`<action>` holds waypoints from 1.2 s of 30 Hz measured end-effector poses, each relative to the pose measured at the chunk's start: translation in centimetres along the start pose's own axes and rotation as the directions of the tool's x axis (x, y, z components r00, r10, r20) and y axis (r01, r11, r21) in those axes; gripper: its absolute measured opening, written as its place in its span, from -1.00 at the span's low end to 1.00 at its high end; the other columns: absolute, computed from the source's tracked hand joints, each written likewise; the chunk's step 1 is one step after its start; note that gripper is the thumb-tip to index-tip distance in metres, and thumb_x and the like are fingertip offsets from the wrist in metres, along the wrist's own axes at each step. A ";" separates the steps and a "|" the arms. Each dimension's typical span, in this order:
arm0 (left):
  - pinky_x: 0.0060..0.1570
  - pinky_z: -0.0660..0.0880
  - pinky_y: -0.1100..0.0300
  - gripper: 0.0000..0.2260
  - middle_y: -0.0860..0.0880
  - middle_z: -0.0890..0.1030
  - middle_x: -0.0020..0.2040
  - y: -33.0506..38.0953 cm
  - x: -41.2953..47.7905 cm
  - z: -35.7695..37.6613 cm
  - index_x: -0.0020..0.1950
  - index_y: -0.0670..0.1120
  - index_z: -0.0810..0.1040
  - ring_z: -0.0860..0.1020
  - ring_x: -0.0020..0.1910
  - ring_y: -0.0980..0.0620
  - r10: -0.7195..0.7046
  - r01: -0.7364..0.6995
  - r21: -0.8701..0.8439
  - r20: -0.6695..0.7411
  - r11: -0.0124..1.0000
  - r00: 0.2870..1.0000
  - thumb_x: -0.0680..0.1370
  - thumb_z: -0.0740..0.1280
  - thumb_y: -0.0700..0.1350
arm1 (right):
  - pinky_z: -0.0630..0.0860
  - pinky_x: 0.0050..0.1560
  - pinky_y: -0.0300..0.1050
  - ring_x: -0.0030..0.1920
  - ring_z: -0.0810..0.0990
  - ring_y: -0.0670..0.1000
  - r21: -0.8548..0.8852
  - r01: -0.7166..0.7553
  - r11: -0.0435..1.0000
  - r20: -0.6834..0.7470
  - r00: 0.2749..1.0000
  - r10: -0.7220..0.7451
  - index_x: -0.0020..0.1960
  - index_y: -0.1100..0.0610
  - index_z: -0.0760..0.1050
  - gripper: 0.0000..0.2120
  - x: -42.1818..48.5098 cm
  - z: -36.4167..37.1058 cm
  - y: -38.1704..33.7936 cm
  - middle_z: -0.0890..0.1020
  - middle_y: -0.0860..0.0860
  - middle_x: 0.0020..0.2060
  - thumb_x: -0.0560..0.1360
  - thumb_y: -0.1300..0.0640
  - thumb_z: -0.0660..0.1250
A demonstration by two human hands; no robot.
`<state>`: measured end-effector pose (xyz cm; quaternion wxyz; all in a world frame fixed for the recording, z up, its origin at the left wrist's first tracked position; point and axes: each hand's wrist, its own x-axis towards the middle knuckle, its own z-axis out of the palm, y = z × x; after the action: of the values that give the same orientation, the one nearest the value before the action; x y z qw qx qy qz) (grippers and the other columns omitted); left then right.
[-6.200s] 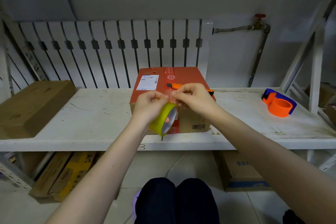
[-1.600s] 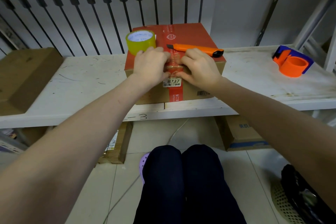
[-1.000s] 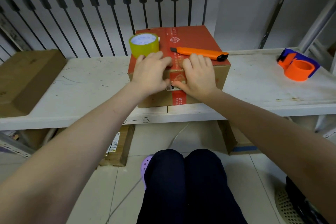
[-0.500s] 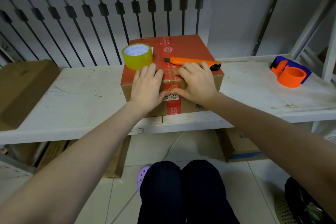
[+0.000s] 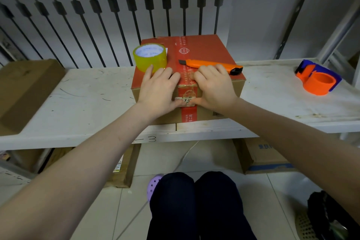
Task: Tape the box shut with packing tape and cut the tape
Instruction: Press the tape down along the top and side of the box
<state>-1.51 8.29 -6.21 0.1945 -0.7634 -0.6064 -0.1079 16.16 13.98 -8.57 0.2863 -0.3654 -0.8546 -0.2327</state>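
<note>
A red-topped cardboard box [image 5: 206,48] stands on the white shelf [image 5: 81,103] in front of me, with a red tape strip down its middle seam. My left hand [image 5: 158,91] and my right hand [image 5: 214,85] lie flat over the near top edge, either side of the seam, thumbs pressed on the front face by a small label. A yellow tape roll [image 5: 150,57] stands on the box's left rear, just past my left fingertips. An orange utility knife [image 5: 210,63] lies across the top, behind my right fingers.
An orange and blue tape dispenser [image 5: 317,80] sits on the shelf at the right. A brown carton [image 5: 25,87] lies on the shelf at the left. More cartons stand on the floor under the shelf. A radiator and pipe run behind.
Earlier both hands held the tape roll at the box's front; it now stands on top. Over the last second my hands stayed at the front edge, thumbs sliding slightly down the face.
</note>
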 end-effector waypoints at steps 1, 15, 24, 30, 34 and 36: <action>0.39 0.16 -0.13 -0.45 -0.07 0.53 0.06 0.1 0.2 -0.1 0.17 -0.08 0.45 0.48 0.14 -0.12 -0.011 0.011 -0.012 -0.012 1.000 1.000 0.35 0.38 0.27 | 0.35 0.04 -0.05 -0.13 0.57 0.06 0.011 0.012 1.000 -0.003 1.000 -0.012 -0.04 0.14 0.53 -0.43 0.1 -0.1 0.3 0.60 0.02 -0.15 0.24 -0.32 0.43; 0.26 0.26 -0.02 -0.45 -0.08 0.47 0.18 0.1 0.0 -0.5 0.25 -0.10 0.37 0.41 0.21 -0.11 0.015 -0.017 0.033 0.084 0.999 0.996 0.33 0.47 -0.03 | 0.41 0.03 -0.03 -0.10 0.61 0.08 0.021 0.026 0.999 0.098 0.995 -0.028 -0.05 0.15 0.56 -0.43 1.0 -1.6 0.0 0.63 0.04 -0.14 0.30 -0.35 0.34; 0.15 0.33 0.01 -0.51 -0.06 0.51 0.09 0.4 0.4 -0.4 0.16 -0.08 0.43 0.45 0.13 -0.09 -0.020 0.020 -0.037 0.019 0.999 1.000 0.38 0.38 0.20 | 0.47 0.00 0.00 -0.15 0.63 0.09 0.139 0.044 0.989 0.135 0.989 -0.063 -0.04 0.13 0.67 -0.62 1.8 -2.1 0.6 0.69 0.03 -0.17 0.43 -0.16 0.31; 0.11 0.34 0.02 -0.59 -0.09 0.54 0.04 1.0 0.7 -0.8 0.11 -0.10 0.47 0.47 0.09 -0.12 -0.041 0.041 -0.074 -0.001 0.996 0.999 0.44 0.31 0.17 | 0.43 0.18 0.05 0.13 0.58 0.09 0.147 0.095 0.985 0.213 0.969 -0.125 0.24 0.12 0.53 -0.48 0.2 -2.3 2.2 0.63 0.04 0.10 0.38 -0.13 0.43; 0.11 0.32 0.03 -0.64 -0.06 0.57 0.01 0.2 0.8 -1.2 0.12 -0.08 0.52 0.49 0.07 -0.11 -0.008 0.008 -0.063 0.011 0.998 1.000 0.48 0.29 0.14 | 0.37 0.10 -0.02 -0.06 0.59 0.08 0.064 -0.032 0.997 0.059 0.998 0.028 0.05 0.13 0.57 -0.45 -0.6 -0.5 0.1 0.64 0.02 -0.09 0.23 -0.23 0.49; 0.11 0.32 0.03 -0.64 -0.06 0.58 0.03 -0.2 1.0 -1.4 0.16 -0.08 0.53 0.49 0.08 -0.10 0.011 -0.008 -0.079 0.030 0.997 0.999 0.50 0.27 0.12 | 0.34 0.07 -0.05 -0.10 0.59 0.07 0.091 -0.037 0.995 0.026 0.999 0.035 0.01 0.13 0.58 -0.49 -0.2 -0.5 0.1 0.64 0.01 -0.12 0.25 -0.24 0.46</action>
<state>-1.39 8.66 -4.51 0.1555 -0.7749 -0.6010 -0.1191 16.53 13.67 -8.37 0.2962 -0.3703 -0.8610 -0.1837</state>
